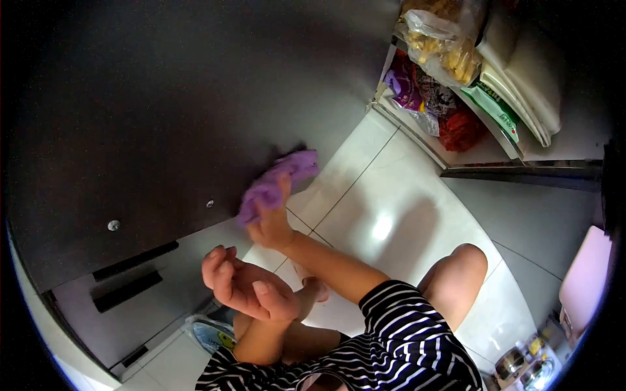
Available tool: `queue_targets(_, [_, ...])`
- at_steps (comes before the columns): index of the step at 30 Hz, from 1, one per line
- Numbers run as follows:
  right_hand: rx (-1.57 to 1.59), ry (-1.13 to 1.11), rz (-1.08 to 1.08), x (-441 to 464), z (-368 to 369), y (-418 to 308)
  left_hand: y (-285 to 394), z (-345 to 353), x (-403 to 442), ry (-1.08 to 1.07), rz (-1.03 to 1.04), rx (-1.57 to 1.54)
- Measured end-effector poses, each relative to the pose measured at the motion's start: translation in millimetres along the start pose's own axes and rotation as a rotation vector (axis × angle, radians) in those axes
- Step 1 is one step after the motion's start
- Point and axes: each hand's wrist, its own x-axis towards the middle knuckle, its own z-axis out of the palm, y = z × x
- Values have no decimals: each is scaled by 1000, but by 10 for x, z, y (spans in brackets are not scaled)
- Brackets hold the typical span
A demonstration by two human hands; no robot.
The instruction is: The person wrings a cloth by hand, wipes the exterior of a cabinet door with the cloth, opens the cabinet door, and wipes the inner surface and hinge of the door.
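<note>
My right hand (270, 225) is closed on a purple cloth (287, 173), pressing it against the lower edge of a large dark panel (169, 117). The cloth is bunched under the fingers and spreads along the panel. Nearer to me, my left hand (251, 283) is raised palm up, fingers loosely curled and apart, with nothing in it. It touches neither the cloth nor the panel. Two round metal fittings, one a knob (114, 225), the other a smaller fitting (210, 203), sit on the panel.
A shelf unit at upper right holds a bag of yellowish food (443, 55), a green packet (492, 111) and a red bag (462, 129). White floor tiles (365, 189) lie below. A blue bag (214, 335) stands by my leg; metal pots (510, 362) sit at lower right.
</note>
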Motion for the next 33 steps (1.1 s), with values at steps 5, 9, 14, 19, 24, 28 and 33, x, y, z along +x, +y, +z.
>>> queue_targets(5, [203, 231, 602, -73, -59, 365, 54, 52, -60, -163, -202, 51])
queue_targets(9, [323, 231, 771, 335, -175, -84, 29, 64, -29, -399, -307, 108])
queue_targets(14, [51, 15, 100, 512, -259, -226, -47, 69, 36, -445, -131, 195])
queue_targets(19, [58, 164, 345, 354, -219, 535, 4, 304, -8, -665, -355, 159])
queue_targets(24, [412, 356, 785, 552, -576, 946, -46, 538, -160, -873, -605, 38])
queue_targets(28, [405, 171, 667, 721, -762, 592, -471, 747, -330, -833, -428, 143])
queue_targets(33, [113, -104, 249, 833, -938, 621, -760, 1048, -420, -583, -187, -157])
